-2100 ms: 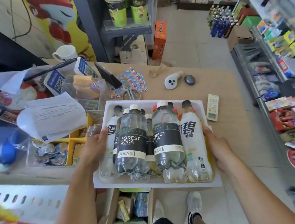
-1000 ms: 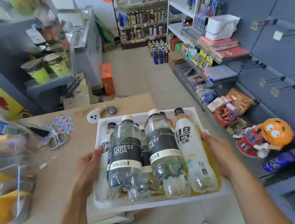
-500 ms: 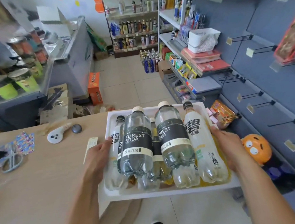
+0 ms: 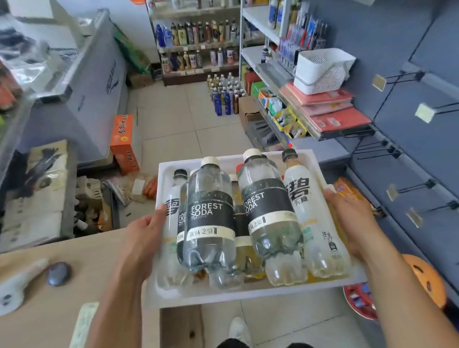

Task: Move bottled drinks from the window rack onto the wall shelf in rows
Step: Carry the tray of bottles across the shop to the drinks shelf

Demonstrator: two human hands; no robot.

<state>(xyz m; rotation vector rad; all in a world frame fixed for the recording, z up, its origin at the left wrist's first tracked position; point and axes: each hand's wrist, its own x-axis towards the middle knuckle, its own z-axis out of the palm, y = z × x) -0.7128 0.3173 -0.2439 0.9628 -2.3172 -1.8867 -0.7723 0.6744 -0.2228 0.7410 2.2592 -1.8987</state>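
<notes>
White foam tray (image 4: 175,297) carries the bottled drinks lying on their sides: two clear Forest Soda bottles (image 4: 212,216) with black labels on top, and a pale bottle (image 4: 313,222) along the tray's right edge. More bottles lie underneath. The left grip (image 4: 145,235) clasps the tray's left edge with its thumb over the rim, and the right grip (image 4: 350,224) clasps the right edge; the fingers beneath are hidden. The tray is held in the air just past the right edge of the wooden surface (image 4: 42,320), above the tiled floor (image 4: 169,118). On the surface lie a white handheld device (image 4: 9,291) and a dark oval object (image 4: 58,273). Further off, an orange box (image 4: 123,143) stands by a chest freezer (image 4: 86,83). Bottle-filled shelves (image 4: 199,45) line the far wall, and a white basket (image 4: 322,70) sits on the right-hand shelving.
</notes>
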